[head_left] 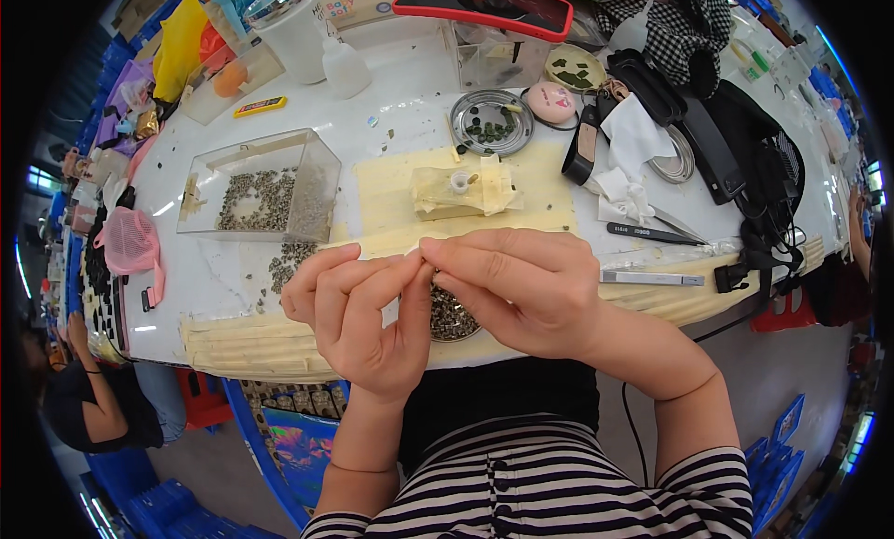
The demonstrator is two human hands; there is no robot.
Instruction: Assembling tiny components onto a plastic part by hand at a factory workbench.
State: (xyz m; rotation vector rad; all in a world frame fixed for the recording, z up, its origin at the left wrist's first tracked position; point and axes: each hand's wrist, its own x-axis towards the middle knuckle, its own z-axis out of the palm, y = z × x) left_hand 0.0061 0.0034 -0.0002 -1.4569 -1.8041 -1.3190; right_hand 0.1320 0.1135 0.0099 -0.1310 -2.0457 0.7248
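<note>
My left hand and my right hand meet at the fingertips over the near edge of the table. Both are closed in a pinch, and what lies between the fingers is too small and covered to name. Below them, partly hidden, is a round dish full of small metallic-looking parts. Just beyond the fingers sits a block wrapped in cream tape, with a small white ring-shaped piece on top. A clear box of similar small parts stands to the left, with more parts spilled beside it.
Farther back are a round metal tin with dark green pieces and a phone in a red case. Tweezers, a white tissue and black straps lie on the right. A pink mesh strainer is at left. Another person sits far left.
</note>
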